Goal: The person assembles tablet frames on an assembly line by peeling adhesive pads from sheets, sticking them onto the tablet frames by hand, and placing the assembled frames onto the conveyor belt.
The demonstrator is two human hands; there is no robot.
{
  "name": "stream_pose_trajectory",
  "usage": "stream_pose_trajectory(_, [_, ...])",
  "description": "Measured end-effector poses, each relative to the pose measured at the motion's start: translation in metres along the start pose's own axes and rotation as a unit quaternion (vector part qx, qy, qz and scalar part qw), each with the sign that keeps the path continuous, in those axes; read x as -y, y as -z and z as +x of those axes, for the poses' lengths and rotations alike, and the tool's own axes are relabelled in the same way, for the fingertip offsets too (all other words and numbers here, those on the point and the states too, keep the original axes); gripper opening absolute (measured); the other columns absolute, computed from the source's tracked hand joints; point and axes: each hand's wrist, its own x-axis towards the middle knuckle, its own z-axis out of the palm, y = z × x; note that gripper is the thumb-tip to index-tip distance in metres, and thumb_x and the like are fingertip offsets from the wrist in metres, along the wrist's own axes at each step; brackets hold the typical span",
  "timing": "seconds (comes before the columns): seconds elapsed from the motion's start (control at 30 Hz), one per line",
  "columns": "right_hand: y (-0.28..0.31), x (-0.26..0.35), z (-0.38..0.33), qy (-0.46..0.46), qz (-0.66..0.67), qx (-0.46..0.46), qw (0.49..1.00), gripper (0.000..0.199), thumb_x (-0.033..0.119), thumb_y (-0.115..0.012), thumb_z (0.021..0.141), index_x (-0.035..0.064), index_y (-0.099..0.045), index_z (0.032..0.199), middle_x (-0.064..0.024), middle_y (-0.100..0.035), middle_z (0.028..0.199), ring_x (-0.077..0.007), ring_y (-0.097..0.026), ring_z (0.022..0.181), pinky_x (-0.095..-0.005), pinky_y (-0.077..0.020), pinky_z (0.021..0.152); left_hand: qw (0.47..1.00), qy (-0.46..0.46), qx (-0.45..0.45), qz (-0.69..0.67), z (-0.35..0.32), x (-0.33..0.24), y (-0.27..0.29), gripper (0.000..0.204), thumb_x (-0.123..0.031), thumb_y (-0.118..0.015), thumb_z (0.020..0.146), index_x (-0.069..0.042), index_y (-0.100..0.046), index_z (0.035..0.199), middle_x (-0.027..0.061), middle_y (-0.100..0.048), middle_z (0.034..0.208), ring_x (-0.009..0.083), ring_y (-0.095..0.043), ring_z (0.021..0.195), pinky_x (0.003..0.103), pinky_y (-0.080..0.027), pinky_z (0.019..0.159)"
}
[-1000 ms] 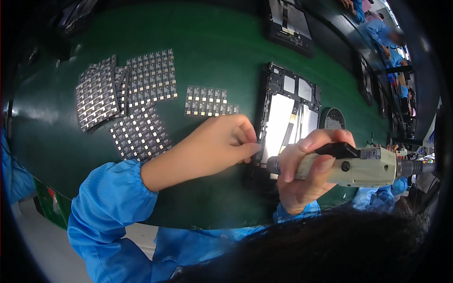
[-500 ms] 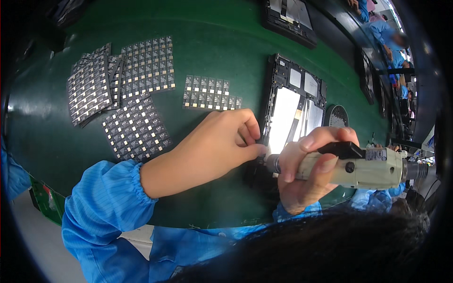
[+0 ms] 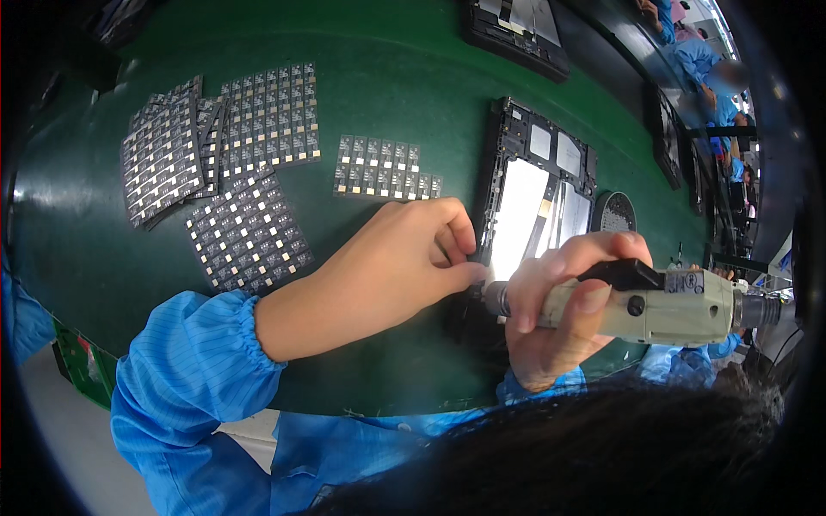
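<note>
My right hand grips a beige electric screwdriver with a black trigger lever, its tip pointing left at the near corner of an open tablet chassis. My left hand rests on the green mat with thumb and forefinger pinched at that same corner, right by the driver's tip. Whatever the fingers pinch is too small to make out. The chassis lies face-down, black-framed, with a white panel and silver shields inside.
Several sheets of small black-and-gold circuit boards lie spread at the left, and a smaller strip sits nearer the chassis. A round black dish is beside the chassis. More tablets lie farther along; other people in blue work at the far right.
The view has shifted slightly, so the chassis and boards sit a bit higher and more to the left. Both hands stay at the chassis corner, with the driver tip held against it.
</note>
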Motion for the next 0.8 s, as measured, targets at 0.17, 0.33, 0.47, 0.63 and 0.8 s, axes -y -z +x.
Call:
stream_pose_trajectory(0.17, [0.004,-0.006,0.004,0.052,0.001,0.07,0.996,0.062,0.024,-0.071,0.088,0.0079,-0.034,0.134,-0.0159,-0.06,0.087,-0.0144,-0.051,0.048,-0.0262,-0.0407,0.043,1.0,-0.006,0.0,-0.006,0.002,0.0,0.001,0.015,0.0,-0.071,0.084,0.004,-0.061,0.095,0.0098,-0.068,0.09,0.0141,-0.067,0.081,0.028,-0.055,0.073])
stream_pose_trajectory(0.33, [-0.01,-0.011,0.006,0.098,-0.057,0.057,0.992,0.06,0.023,-0.066,0.094,0.0008,-0.033,0.139,-0.0047,-0.051,0.078,-0.0088,-0.037,0.038,-0.0246,-0.0312,0.034,0.996,-0.074,-0.04,-0.006,0.001,0.006,0.001,0.024,-0.011,-0.076,0.082,0.006,-0.062,0.09,0.0168,-0.07,0.077,0.0234,-0.071,0.072,0.033,-0.056,0.066])
stream_pose_trajectory(0.47, [-0.005,-0.007,0.005,0.069,-0.039,0.048,0.996,0.063,0.023,-0.068,0.093,0.0017,-0.03,0.14,-0.0089,-0.056,0.081,-0.011,-0.043,0.042,-0.025,-0.0366,0.039,0.998,-0.053,-0.007,-0.032,-0.01,-0.011,0.0,0.034,-0.018,-0.077,0.083,0.005,-0.06,0.102,0.0175,-0.071,0.085,0.0257,-0.07,0.075,0.036,-0.056,0.072])
stream_pose_trajectory(0.63, [0.006,-0.01,-0.004,0.01,0.018,0.12,0.993,0.058,0.024,-0.069,0.094,0.01,-0.035,0.138,-0.0153,-0.062,0.087,-0.016,-0.051,0.049,-0.0274,-0.0432,0.048,0.88,-0.073,-0.06,0.465,-0.063,-0.016,-0.04,0.093,-0.051,-0.078,0.074,0.007,-0.043,0.137,0.0232,-0.048,0.126,0.0362,-0.056,0.11,0.043,-0.048,0.092])
stream_pose_trajectory(0.8, [0.019,0.02,0.004,0.004,0.12,0.091,0.989,0.047,0.011,-0.069,0.092,0.0069,-0.042,0.13,-0.0109,-0.063,0.084,-0.011,-0.053,0.055,-0.0243,-0.0454,0.048,0.842,-0.156,-0.165,0.49,-0.064,0.009,-0.065,0.082,-0.037,-0.076,0.082,0.007,-0.04,0.141,0.0232,-0.052,0.125,0.0355,-0.057,0.108,0.043,-0.048,0.091])
